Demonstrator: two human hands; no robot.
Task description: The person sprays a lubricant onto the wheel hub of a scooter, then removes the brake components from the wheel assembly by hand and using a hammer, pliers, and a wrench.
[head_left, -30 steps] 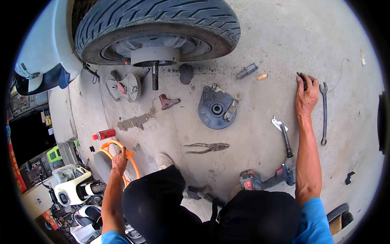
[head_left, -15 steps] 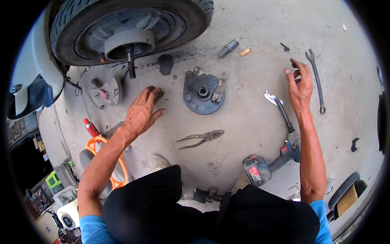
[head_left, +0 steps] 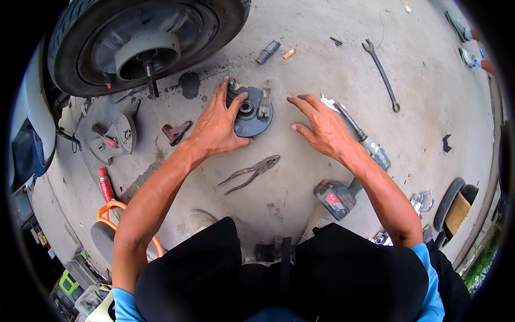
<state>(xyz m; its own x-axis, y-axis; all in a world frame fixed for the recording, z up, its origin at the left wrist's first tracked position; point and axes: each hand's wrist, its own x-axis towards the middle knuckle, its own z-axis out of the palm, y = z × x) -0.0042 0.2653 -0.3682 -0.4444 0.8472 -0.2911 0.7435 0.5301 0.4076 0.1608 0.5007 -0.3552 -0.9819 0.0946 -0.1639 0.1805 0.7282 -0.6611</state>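
My left hand [head_left: 219, 121] is at the left edge of a dark grey brake backing plate [head_left: 254, 127] on the floor. Its fingers are spread around the plate's rim and cover part of it; whether they touch all along cannot be seen. The plate has a splined hole and a rusty lever arm [head_left: 264, 102] on its right side. Apart from the plate, to its right, my right hand [head_left: 324, 127] hovers with fingers apart and nothing in it. Below the plate lie worn pliers [head_left: 256, 170] with spread handles.
A cordless impact wrench [head_left: 335, 199] with a long socket bar [head_left: 351, 122] lies under my right forearm. Farther right is a combination wrench [head_left: 382, 75]. A wheel [head_left: 209, 51] with a protruding axle stands at upper left. A reddish part [head_left: 176, 133] and a spray can [head_left: 105, 185] lie left.
My left hand has moved right, onto the plate's edge. My right hand has come left towards the plate. The view has shifted, and another person's feet now show at the upper right.
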